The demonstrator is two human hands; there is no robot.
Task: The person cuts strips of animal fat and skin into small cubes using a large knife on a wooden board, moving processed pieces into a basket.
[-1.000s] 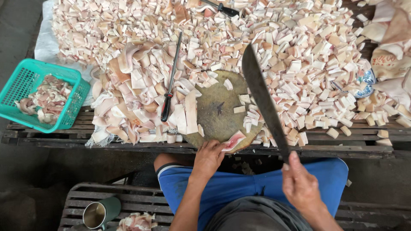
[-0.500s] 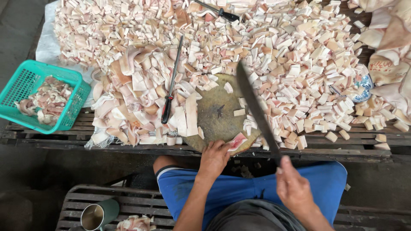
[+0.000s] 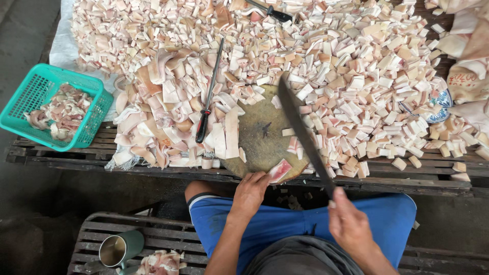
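Nearest the camera, the person sits in blue shorts (image 3: 285, 224) on a dark slatted bench (image 3: 153, 239). At 7 o'clock on that bench stands a green metal mug (image 3: 120, 249), with a small heap of pale meat scraps (image 3: 162, 263) just beside it.

The right hand (image 3: 350, 224), at 5 o'clock, is closed in a fist around the handle of a long dark-bladed cleaver (image 3: 301, 133). The blade runs up toward 12 o'clock and is held raised over the right part of the round wooden chopping block (image 3: 260, 140).

The left hand (image 3: 250, 192), near 6 o'clock, has its fingers curled together on the near rim of the block, touching a pink-and-white slab of pork skin (image 3: 279, 170) that lies at the block's near edge. Whether the fingers pinch the slab cannot be told.

The block rests on a dark slatted wooden worktop (image 3: 387, 175). To the block's 9 o'clock lie long uncut strips of pale skin (image 3: 168, 127), with a red-handled sharpening steel (image 3: 209, 97) lying across them.

From 12 to 3 o'clock spreads a wide heap of small diced skin pieces (image 3: 346, 66). A black-handled knife (image 3: 272, 11) lies on the heap at 12 o'clock.

At 9 o'clock, on the worktop's left end, a teal plastic basket (image 3: 30, 91) holds pinkish trimmings (image 3: 61, 112).
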